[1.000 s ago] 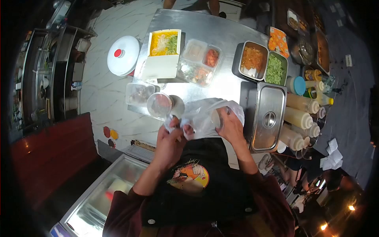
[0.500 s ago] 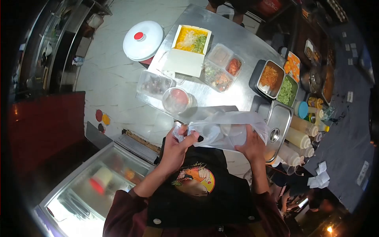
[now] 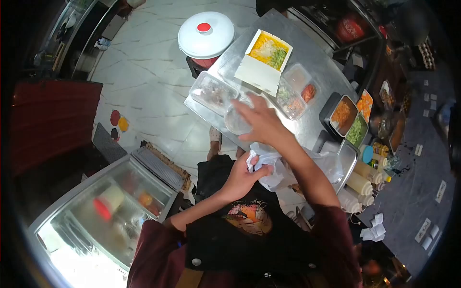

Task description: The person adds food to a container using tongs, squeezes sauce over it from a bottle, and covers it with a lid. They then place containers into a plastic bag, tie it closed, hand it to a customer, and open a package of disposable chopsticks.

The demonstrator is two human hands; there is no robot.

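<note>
My left hand (image 3: pixel 245 177) is closed on the gathered end of a thin white plastic bag (image 3: pixel 283 168) in front of my apron. Reaching past the bag, my right hand (image 3: pixel 264 120) has its fingers spread over a round clear container (image 3: pixel 236 121) at the table's near edge; whether they touch is unclear. Beside that container lies a rectangular clear tub (image 3: pixel 213 90) with dark contents. Behind stands an open carton (image 3: pixel 269 50) of yellow food, shredded white topping and greens. A clear compartment tray (image 3: pixel 294 104) with red and mixed food is to its right.
Metal pans of orange shreds (image 3: pixel 344 115) and chopped greens (image 3: pixel 356 131) stand at the table's right, near squeeze bottles (image 3: pixel 358 183). A white lidded pot (image 3: pixel 206 38) is beyond the table's left edge. A glass-topped freezer (image 3: pixel 115 206) is at lower left.
My right hand has come out of the bag and moved left over the round container. The bag has slumped, still held by my left hand. The view has turned.
</note>
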